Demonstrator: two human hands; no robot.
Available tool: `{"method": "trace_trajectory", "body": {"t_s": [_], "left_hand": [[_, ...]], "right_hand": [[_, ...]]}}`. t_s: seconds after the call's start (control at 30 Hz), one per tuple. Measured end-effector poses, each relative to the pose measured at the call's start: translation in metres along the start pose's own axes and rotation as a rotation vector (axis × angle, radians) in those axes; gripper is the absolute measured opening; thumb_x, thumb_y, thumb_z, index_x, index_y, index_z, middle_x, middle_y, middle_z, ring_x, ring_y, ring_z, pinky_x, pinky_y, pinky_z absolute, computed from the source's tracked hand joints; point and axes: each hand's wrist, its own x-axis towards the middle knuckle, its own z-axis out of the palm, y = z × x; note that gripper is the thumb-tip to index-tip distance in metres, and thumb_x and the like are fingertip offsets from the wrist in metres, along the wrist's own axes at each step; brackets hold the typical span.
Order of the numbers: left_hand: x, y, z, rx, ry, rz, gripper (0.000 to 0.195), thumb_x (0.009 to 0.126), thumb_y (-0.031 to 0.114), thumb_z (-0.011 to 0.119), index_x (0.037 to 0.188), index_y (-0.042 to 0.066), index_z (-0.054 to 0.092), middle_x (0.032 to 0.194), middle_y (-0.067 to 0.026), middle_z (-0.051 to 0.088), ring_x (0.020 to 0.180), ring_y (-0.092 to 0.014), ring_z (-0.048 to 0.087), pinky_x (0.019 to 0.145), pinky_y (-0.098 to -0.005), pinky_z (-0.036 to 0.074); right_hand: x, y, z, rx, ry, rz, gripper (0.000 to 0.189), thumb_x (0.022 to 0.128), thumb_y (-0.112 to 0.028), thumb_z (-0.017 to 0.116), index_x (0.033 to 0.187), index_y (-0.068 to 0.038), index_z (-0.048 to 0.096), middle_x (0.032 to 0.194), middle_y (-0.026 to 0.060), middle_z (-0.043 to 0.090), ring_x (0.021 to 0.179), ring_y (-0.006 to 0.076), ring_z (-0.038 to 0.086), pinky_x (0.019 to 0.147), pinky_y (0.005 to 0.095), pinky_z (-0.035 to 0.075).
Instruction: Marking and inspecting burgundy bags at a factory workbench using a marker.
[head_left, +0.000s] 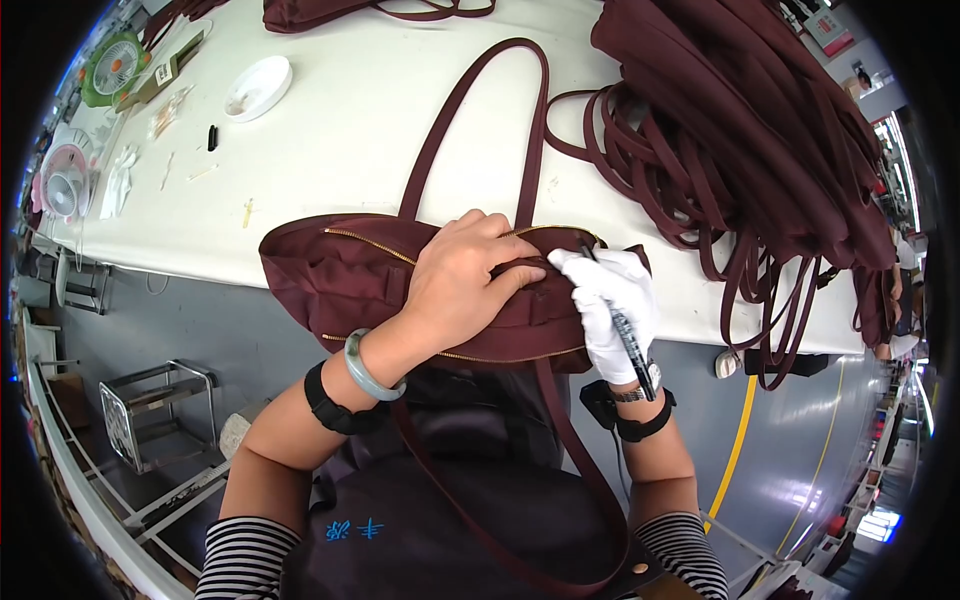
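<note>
A maroon fabric tote bag (337, 285) lies at the table's front edge with its brass zipper (367, 241) undone. Its one strap (450, 127) loops away over the table; the other strap (517, 547) hangs over my apron. My bare left hand (465, 274) reaches across the opening, thumb and fingers pinching a fold of the bag's inner fabric. My right hand (611, 307), in a white glove, holds a black pen (628, 341) slantwise, and its fingertips are close to that fold. What lies under my left palm is hidden.
Maroon bags (735, 127) with dangling straps are heaped at the right of the white table (337, 135). Farther left are a white dish (259, 88), a black cap-like piece (213, 138), a white glove (118, 182) and small fans (114, 67). A metal-framed stool (157, 412) stands on the floor.
</note>
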Motion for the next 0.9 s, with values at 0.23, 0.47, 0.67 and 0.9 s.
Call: {"method": "trace_trajectory", "body": {"t_s": [0.23, 0.47, 0.67, 0.9], "left_hand": [[0.000, -0.004, 0.002, 0.045, 0.003, 0.019, 0.018, 0.075, 0.010, 0.075, 0.092, 0.007, 0.072, 0.079, -0.0047, 0.055, 0.078, -0.023, 0.052, 0.068, -0.0354, 0.045], [0.000, -0.003, 0.002, 0.007, -0.006, 0.015, 0.017, 0.075, 0.009, 0.074, 0.092, 0.007, 0.072, 0.079, -0.0047, 0.055, 0.078, -0.024, 0.053, 0.068, -0.0358, 0.046], [0.001, -0.002, 0.000, 0.024, -0.017, 0.019, 0.016, 0.077, 0.012, 0.074, 0.092, 0.007, 0.073, 0.078, -0.0054, 0.056, 0.078, -0.023, 0.054, 0.068, -0.0356, 0.046], [0.000, 0.001, 0.000, 0.011, -0.005, -0.003, 0.016, 0.078, 0.014, 0.075, 0.092, 0.007, 0.073, 0.078, -0.0056, 0.056, 0.079, -0.023, 0.055, 0.068, -0.0353, 0.046]], "right_hand": [[0.006, 0.000, 0.002, -0.096, -0.214, -0.114, 0.026, 0.072, -0.008, 0.071, 0.097, -0.008, 0.067, 0.093, 0.0057, 0.071, 0.067, 0.0209, 0.061, 0.055, 0.0324, 0.047], [-0.006, 0.005, 0.002, -0.228, -0.099, -0.162, 0.033, 0.072, -0.013, 0.072, 0.105, -0.009, 0.068, 0.098, 0.0068, 0.071, 0.072, 0.0234, 0.063, 0.060, 0.0354, 0.049], [-0.008, 0.006, 0.000, -0.069, -0.026, 0.012, 0.031, 0.076, -0.014, 0.068, 0.106, -0.008, 0.073, 0.085, 0.0055, 0.071, 0.070, 0.0222, 0.063, 0.067, 0.0330, 0.051], [-0.004, 0.007, 0.001, -0.136, -0.040, -0.137, 0.030, 0.075, -0.011, 0.068, 0.105, -0.009, 0.070, 0.079, 0.0018, 0.068, 0.070, 0.0219, 0.062, 0.057, 0.0337, 0.047]]}}
